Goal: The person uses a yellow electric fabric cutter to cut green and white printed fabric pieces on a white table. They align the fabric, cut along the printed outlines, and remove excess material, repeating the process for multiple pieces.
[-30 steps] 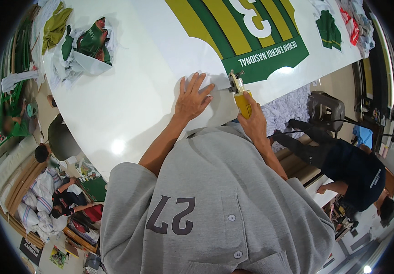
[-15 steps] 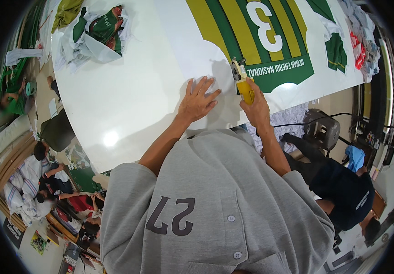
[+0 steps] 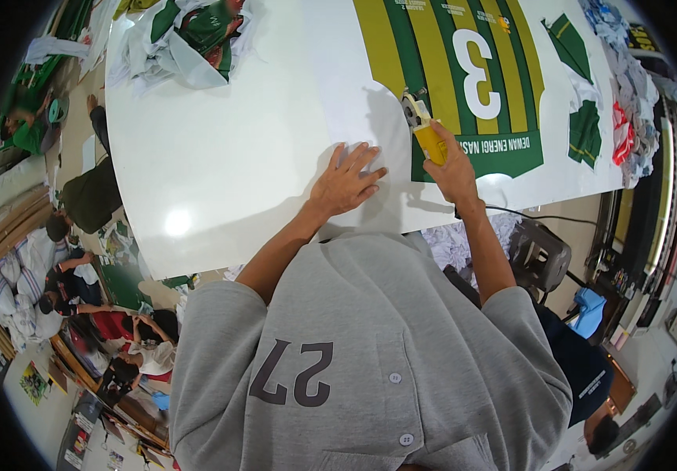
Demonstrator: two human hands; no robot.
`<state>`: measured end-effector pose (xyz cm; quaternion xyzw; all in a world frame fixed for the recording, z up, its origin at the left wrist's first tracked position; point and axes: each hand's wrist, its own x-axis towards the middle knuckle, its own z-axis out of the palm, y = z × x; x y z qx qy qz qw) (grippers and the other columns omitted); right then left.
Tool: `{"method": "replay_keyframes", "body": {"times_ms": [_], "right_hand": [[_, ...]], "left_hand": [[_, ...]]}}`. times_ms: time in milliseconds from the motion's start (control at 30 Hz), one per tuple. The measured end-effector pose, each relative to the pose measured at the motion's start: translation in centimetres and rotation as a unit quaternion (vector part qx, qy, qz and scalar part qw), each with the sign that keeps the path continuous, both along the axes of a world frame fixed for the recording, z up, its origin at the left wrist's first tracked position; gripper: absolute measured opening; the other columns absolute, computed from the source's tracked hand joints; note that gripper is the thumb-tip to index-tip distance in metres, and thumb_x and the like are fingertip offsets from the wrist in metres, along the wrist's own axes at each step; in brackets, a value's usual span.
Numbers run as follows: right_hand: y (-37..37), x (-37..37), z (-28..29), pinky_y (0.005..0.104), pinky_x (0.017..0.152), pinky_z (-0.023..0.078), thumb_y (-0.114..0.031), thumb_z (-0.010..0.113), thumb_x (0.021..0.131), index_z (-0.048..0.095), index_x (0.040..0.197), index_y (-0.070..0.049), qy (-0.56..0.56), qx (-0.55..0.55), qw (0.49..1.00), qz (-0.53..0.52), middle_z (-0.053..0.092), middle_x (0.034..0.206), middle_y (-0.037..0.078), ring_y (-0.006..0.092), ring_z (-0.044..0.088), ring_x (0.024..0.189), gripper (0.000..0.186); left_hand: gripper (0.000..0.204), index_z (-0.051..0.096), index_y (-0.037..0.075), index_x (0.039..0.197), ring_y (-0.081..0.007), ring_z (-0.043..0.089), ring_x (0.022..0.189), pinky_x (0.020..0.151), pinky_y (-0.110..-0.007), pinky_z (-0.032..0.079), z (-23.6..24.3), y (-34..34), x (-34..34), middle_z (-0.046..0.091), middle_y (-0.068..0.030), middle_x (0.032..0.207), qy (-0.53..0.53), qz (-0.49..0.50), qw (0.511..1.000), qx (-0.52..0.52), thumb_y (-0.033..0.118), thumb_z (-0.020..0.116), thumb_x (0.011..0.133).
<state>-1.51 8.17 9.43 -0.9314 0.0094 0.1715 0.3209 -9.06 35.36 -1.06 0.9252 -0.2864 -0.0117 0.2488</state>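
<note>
My right hand [image 3: 454, 166] grips a yellow-handled electric rotary cutter [image 3: 423, 125], its round blade at the left edge of a green-and-yellow striped jersey print [image 3: 464, 78] on white fabric [image 3: 331, 86]. My left hand [image 3: 346, 180] lies flat, fingers spread, on the white fabric just left of the cutter. The fabric covers a large white cutting table [image 3: 197, 165]. A black cord [image 3: 535, 216] trails from the cutter off the table's near edge.
Crumpled green-and-white cut pieces [image 3: 189, 35] lie at the table's far left. Fabric scraps [image 3: 625, 86] are heaped along the right end. People [image 3: 87, 196] sit on the floor to the left. A dark chair [image 3: 540, 253] stands by the table's near edge.
The cutter and my right hand have advanced away from me along the print's left edge. My left hand has slid forward on the fabric beside it.
</note>
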Motion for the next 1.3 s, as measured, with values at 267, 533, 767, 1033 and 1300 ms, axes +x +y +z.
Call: {"method": "replay_keyframes", "body": {"times_ms": [267, 533, 767, 1033, 1300], "right_hand": [[-0.2, 4.1, -0.5, 0.0467, 0.115, 0.054, -0.009, 0.076, 0.087, 0.049, 0.168, -0.026, -0.024, 0.000, 0.997, 0.073, 0.065, 0.154, 0.024, 0.0468, 0.066, 0.135, 0.087], [0.1, 7.8, -0.1, 0.0444, 0.118, 0.052, -0.010, 0.074, 0.088, 0.047, 0.169, -0.026, -0.021, 0.003, 0.989, 0.143, 0.064, 0.158, 0.018, 0.0450, 0.066, 0.136, 0.087], [1.4, 10.4, 0.5, 0.0444, 0.117, 0.053, -0.012, 0.072, 0.089, 0.048, 0.169, -0.031, -0.004, -0.006, 0.985, 0.173, 0.064, 0.159, 0.016, 0.0426, 0.065, 0.138, 0.086], [3.9, 11.3, -0.2, 0.0459, 0.111, 0.054, -0.012, 0.073, 0.087, 0.050, 0.168, -0.029, -0.013, 0.016, 0.984, 0.177, 0.068, 0.147, 0.021, 0.0427, 0.068, 0.130, 0.086], [6.6, 1.8, -0.1, 0.0442, 0.120, 0.050, -0.010, 0.073, 0.087, 0.046, 0.168, -0.019, -0.006, 0.040, 0.999, -0.007, 0.061, 0.159, 0.023, 0.0436, 0.063, 0.141, 0.086]], "left_hand": [[0.039, 0.069, 0.029, 0.144, -0.0304, 0.043, 0.160, 0.129, -0.066, 0.031, 0.4, 0.2, 0.1, 0.051, -0.0079, 0.169, -0.019, 0.000, 1.000, 0.012, 0.046, 0.064, 0.110], [0.039, 0.070, 0.028, 0.143, -0.0307, 0.043, 0.160, 0.130, -0.065, 0.032, 0.5, 0.2, -0.1, 0.052, -0.0079, 0.168, -0.021, 0.009, 1.000, 0.005, 0.046, 0.067, 0.108], [0.044, 0.068, 0.027, 0.147, -0.0300, 0.041, 0.162, 0.132, -0.064, 0.030, -0.2, 0.3, -0.5, 0.053, -0.0053, 0.168, -0.038, 0.009, 0.999, 0.002, 0.046, 0.068, 0.108], [0.049, 0.065, 0.022, 0.154, -0.0304, 0.040, 0.162, 0.132, -0.066, 0.026, -0.8, 2.4, 4.4, 0.052, -0.0053, 0.170, -0.076, 0.139, 0.987, -0.009, 0.041, 0.067, 0.108], [0.050, 0.066, 0.030, 0.153, -0.0309, 0.040, 0.161, 0.131, -0.068, 0.029, -0.8, 7.0, 7.3, 0.049, -0.0021, 0.172, -0.088, 0.173, 0.979, 0.063, 0.048, 0.068, 0.107]]}}
